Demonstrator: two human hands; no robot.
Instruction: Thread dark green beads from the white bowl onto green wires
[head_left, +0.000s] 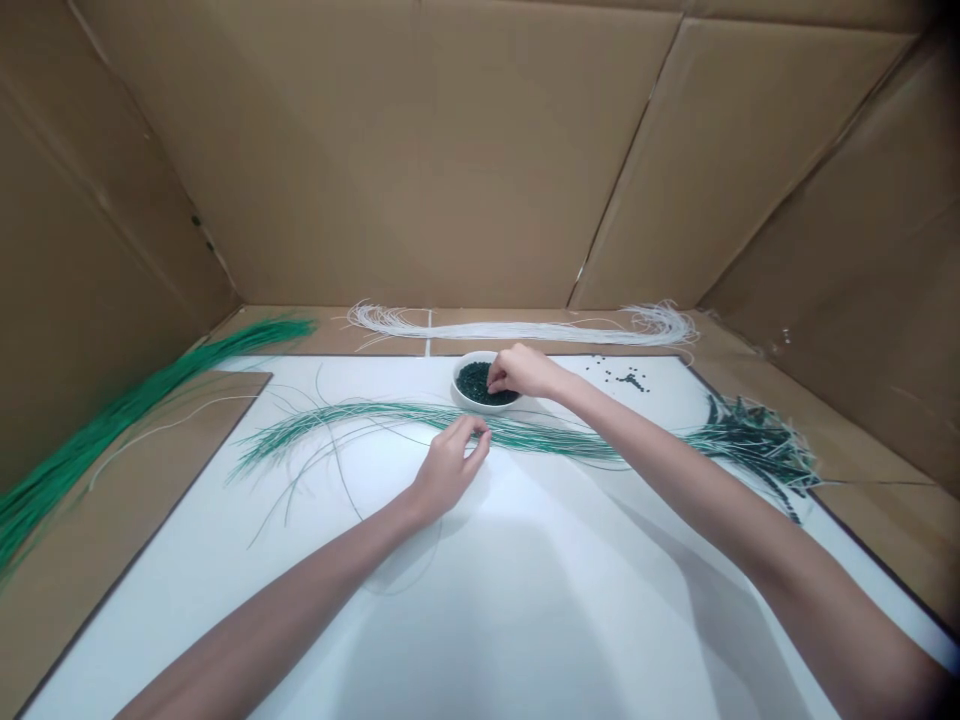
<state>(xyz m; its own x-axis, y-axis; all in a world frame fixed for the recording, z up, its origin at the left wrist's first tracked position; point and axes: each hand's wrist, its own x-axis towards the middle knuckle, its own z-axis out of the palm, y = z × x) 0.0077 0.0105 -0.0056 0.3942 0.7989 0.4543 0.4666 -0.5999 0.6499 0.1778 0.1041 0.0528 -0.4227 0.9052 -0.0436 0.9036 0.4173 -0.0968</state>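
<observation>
Fingers of the right hand were bunched together, tips down among small, grainy, dark green beads; could not tell whether they pinched one. Clock was centred on the beads' round, smooth white bowl. Left hand sat at seven o'clock, thumb and forefinger curled toward each other by the green strands; could not make out whether they pinched one. Strands were thin, wiry, gently bowed, passing below the bowl from half past eight to past three, splayed at the left end. At their right end: a bristly, dark green and whitish cluster. Right wrist arched down to the bowl, forearm entering from four; left forearm slanted up from near eight. Loose beads lay scattered at three on a smooth white board. White strands stretched from ten to past two, ends curled. Dense bright green bundle lay around nine. Flat, seamed cardboard wall stood at twelve.
</observation>
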